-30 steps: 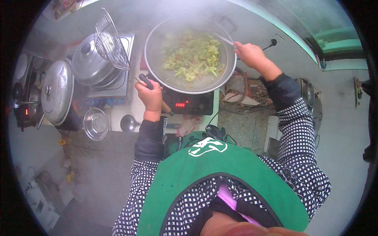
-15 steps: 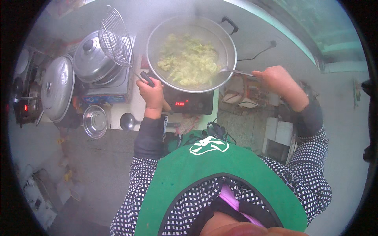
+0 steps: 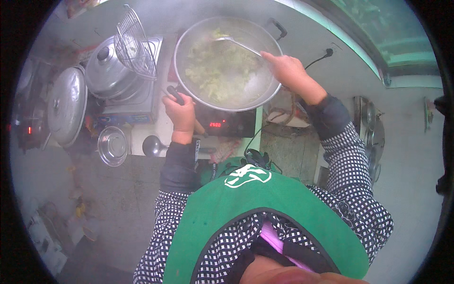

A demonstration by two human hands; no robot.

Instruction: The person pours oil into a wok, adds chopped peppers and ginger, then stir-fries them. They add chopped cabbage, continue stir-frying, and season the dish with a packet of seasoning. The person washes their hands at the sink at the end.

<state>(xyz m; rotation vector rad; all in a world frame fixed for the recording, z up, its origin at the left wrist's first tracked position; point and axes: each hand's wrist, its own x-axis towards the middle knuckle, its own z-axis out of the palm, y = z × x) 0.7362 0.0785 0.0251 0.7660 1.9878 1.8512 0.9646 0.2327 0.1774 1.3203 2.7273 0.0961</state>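
Observation:
Pale green cauliflower-like vegetable pieces lie in a wide metal wok, partly veiled by steam. My right hand is closed around the handle of a metal cooking spoon or turner; its head reaches the pieces on the wok's far side. At the wok's near left edge, my left hand is closed around a wire strainer, whose mesh is raised to the upper left. The strainer's wooden handle end pokes out below my fist. A black wok handle is also at these fingers; whether they grip it is unclear.
An induction cooker with a red display sits under the wok. Left of it, a lidded pot stands on a gas stove, near a large lid, a metal bowl and a ladle. A plugged-in cord hangs at right.
My right hand has moved left and inward over the wok's rim, carrying the utensil's head from the right side to the far side. Steam now veils the food more. My left hand stays nearly still.

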